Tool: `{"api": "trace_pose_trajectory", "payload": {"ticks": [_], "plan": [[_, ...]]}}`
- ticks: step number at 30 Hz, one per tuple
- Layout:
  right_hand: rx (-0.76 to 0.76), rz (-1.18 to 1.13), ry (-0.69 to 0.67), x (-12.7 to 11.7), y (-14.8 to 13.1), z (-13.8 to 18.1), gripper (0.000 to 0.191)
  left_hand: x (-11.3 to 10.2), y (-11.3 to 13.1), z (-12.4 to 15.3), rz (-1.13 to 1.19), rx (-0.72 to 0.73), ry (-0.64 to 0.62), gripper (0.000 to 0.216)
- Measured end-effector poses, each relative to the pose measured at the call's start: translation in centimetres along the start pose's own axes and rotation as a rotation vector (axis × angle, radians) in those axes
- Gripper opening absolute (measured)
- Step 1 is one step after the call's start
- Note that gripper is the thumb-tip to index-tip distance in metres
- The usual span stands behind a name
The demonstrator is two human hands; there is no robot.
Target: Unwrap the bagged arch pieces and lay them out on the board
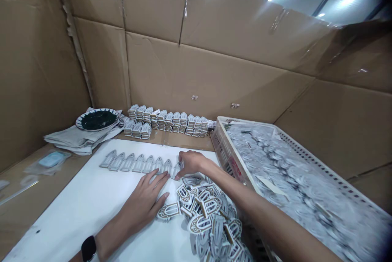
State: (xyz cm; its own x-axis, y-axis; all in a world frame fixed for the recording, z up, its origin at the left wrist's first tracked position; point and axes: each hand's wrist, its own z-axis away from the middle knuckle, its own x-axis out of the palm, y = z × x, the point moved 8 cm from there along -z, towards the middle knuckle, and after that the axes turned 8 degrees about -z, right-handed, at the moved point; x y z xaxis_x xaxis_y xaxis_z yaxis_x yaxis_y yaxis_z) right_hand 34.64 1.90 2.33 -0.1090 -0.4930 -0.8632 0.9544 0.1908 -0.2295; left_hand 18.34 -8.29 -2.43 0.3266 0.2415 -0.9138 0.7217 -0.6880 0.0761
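Observation:
A row of grey arch-shaped pieces (140,163), pointed ends facing away, lies side by side on the white board (82,196). My left hand (146,194), with a dark watch on its wrist, rests flat with fingers stretched; its fingertips touch the near edge of the row's right part. At the row's right end my right hand (192,162) pinches an arch-shaped piece (177,169) between thumb and fingers, partly hiding it. Below that hand is a loose heap of arch-shaped pieces (211,207), some showing gold scrollwork. One gold-patterned piece (169,210) lies beside my left thumb.
Stacks of similar pieces (176,120) line the back along the cardboard wall (214,78). A plastic crate (241,172) with plastic-wrapped contents stands at right. Back left, a plate of dark green material (80,126) sits on folded cloth (73,141). A small plastic packet (52,160) lies at left.

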Motion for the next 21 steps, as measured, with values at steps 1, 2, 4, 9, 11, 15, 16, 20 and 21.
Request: {"api": "trace_pose_trajectory", "payload": {"ticks": [1,2,4,9,11,15,16,20,21], "plan": [[-0.01,0.0,0.0,0.0,-0.1,-0.2,0.086,0.0,0.0,0.0,-0.007,0.004,0.005,0.053],[-0.019,-0.001,0.002,0.0,-0.1,-0.3,0.087,-0.1,0.0,0.0,-0.013,0.006,0.011,0.053],[-0.032,-0.007,0.008,0.0,0.0,-0.6,0.087,-0.1,0.0,0.0,-0.022,0.005,0.021,0.053],[-0.062,-0.022,0.022,0.0,-0.1,-0.6,0.084,-0.2,-0.1,-0.2,-0.025,0.001,0.017,0.051],[-0.076,-0.025,0.019,0.0,-0.2,-0.6,0.085,-0.2,-0.1,-0.2,-0.03,0.003,0.008,0.051],[-0.086,-0.061,0.002,-0.4,0.3,-0.5,0.092,-0.3,-0.1,-0.3,-0.037,0.004,-0.01,0.051],[-0.085,-0.075,0.001,-0.6,0.6,-0.5,0.093,-0.4,-0.1,-0.3,-0.036,0.004,-0.01,0.051],[-0.054,-0.06,-0.05,-1.0,2.0,-0.5,0.074,-0.7,-0.1,-0.4,-0.025,-0.006,0.006,0.053],[-0.047,-0.047,-0.086,-0.7,2.3,-0.5,0.064,-0.8,-0.1,-0.4,-0.022,-0.008,0.011,0.052]]}}
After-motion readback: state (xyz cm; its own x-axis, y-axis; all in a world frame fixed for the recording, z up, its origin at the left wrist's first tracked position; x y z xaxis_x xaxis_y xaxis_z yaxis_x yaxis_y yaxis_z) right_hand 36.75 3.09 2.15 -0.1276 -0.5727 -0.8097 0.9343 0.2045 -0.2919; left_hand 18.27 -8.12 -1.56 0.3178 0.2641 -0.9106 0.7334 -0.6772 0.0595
